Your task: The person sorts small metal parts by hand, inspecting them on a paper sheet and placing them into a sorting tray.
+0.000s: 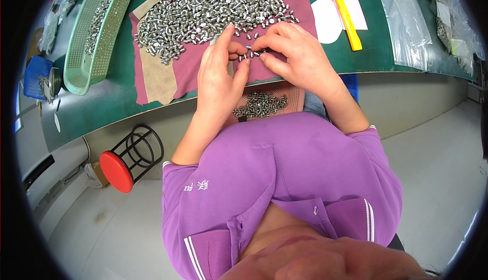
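At the front of a maroon cloth (195,74), both hands meet over a short line of small shiny metal cylindrical parts (249,54). My left hand (219,71) is closed round the left end of the line between thumb and curled fingers, its index finger pointing up and away. From the other side, the thumb and fingertips of my right hand (292,51) pinch at the right end. Fingers partly hide these parts. Just beyond my hands spreads a big heap of the same metal parts (213,13), with a few strays near my right fingertips.
Below the table edge, a pink basket (296,99) holds more metal parts. A long green basket (76,71) with parts stands left, by a blue bin (38,76). A yellow utility knife (346,21) and plastic bags (404,21) lie right. A red stool (117,170) stands lower left.
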`<state>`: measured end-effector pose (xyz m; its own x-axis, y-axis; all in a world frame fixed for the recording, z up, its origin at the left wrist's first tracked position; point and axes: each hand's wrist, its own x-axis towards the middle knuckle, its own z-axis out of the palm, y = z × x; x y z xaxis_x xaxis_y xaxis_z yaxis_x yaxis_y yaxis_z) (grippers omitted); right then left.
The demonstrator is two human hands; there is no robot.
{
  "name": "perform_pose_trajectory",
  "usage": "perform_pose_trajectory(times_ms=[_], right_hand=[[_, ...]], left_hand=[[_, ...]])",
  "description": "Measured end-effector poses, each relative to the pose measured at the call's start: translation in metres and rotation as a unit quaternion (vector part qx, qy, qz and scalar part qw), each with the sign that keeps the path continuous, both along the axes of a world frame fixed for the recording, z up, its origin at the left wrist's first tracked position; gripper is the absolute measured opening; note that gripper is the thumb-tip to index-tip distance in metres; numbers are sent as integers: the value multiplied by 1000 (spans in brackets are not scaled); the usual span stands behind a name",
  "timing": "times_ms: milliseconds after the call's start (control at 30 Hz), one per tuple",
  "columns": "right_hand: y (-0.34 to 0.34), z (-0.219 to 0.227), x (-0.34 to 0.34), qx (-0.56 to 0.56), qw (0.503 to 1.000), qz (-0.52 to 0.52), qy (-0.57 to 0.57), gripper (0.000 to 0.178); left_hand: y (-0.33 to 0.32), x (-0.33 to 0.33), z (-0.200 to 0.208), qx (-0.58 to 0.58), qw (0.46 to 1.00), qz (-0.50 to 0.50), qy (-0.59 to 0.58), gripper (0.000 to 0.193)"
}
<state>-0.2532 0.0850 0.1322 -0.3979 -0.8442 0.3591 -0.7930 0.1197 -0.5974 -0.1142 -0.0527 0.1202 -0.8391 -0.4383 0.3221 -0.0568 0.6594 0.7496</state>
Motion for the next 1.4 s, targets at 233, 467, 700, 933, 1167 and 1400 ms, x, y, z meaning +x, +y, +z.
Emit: perform_pose_trajectory(times_ms=[233, 467, 700, 933, 1167, 1400], right_hand=[[-1, 0, 2, 6, 1000, -12, 10, 14], [4, 2, 0, -11, 999, -23, -31, 17], [1, 4, 2, -8, 998, -20, -67, 18], [-11, 3, -11, -30, 998, 29, 36, 22], [4, 7, -10, -51, 998, -32, 17, 13], [3, -2, -1, -31, 999, -9, 18, 18]], left_hand=[[-3, 2, 2, 1, 1000, -5, -4, 75], [-5, 6, 3, 15, 1000, 3, -8, 71], [-6, 3, -1, 41, 999, -3, 22, 57], [-7, 1, -8, 65, 997, 26, 46, 57], [-10, 6, -2, 70, 997, -8, 14, 62], [-7, 3, 7, 51, 998, -34, -18, 68]])
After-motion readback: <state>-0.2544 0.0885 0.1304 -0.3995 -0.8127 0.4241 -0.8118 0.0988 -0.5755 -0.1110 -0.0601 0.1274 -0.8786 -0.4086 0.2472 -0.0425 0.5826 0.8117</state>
